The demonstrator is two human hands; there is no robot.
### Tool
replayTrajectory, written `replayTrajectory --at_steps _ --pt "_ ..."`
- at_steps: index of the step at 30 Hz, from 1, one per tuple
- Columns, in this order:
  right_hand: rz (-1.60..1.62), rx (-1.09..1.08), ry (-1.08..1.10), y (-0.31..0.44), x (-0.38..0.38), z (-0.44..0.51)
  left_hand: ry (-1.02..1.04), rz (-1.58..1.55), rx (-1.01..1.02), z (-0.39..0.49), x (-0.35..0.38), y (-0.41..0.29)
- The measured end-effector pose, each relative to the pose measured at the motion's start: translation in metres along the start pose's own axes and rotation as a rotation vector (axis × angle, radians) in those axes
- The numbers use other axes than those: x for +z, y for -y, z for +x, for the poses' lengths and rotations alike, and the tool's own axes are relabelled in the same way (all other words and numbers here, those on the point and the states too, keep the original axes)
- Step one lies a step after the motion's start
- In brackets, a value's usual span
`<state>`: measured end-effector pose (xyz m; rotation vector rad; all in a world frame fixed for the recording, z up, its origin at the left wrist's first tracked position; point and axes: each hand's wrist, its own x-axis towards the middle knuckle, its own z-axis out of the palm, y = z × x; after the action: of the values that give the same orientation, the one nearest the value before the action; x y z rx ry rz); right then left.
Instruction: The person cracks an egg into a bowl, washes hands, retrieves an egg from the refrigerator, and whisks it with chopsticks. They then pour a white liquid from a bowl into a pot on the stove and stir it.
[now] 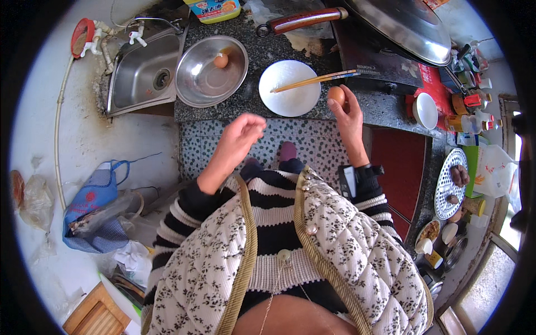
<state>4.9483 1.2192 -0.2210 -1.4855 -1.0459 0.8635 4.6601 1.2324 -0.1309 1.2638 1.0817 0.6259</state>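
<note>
A brown egg (336,96) is held in the fingers of my right hand (349,115), just right of a white bowl (289,102). Across that bowl rests a pair of wooden chopsticks (314,81), their thin ends inside and their patterned ends past the right rim. My left hand (240,134) hovers in front of the counter edge, slightly blurred, its fingers curled together with nothing visible in them. Between sink and white bowl stands a steel basin (197,79) with another brown egg (220,60) in it.
A steel sink (144,63) with a tap is at the left. A wok lid (406,25) covers the hob (377,71), and a wooden handle (310,21) sticks out over the counter. At the right are a small white bowl (425,111), several bottles and a perforated tray (444,201).
</note>
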Motion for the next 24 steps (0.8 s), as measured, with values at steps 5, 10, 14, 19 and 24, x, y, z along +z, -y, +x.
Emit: replayTrajectory --at_steps 5,10,14,19,24 --pt "1.031 0.436 0.363 0.064 0.018 0.005 0.126 0.111 0.198 0.072 0.016 -0.044" --pt "0.925 0.381 0.366 0.084 0.041 0.007 0.280 0.218 0.098 0.112 0.021 -0.066" --pt "0.299 0.070 0.300 0.079 0.057 0.018 0.332 0.241 0.089 0.135 0.016 -0.060" --pt "-0.292 -0.295 0.152 0.067 0.068 0.030 0.362 0.279 0.073 0.162 0.020 -0.036" --pt "-0.470 -0.417 0.067 0.049 0.077 0.032 0.324 0.370 0.200 0.180 0.027 -0.004"
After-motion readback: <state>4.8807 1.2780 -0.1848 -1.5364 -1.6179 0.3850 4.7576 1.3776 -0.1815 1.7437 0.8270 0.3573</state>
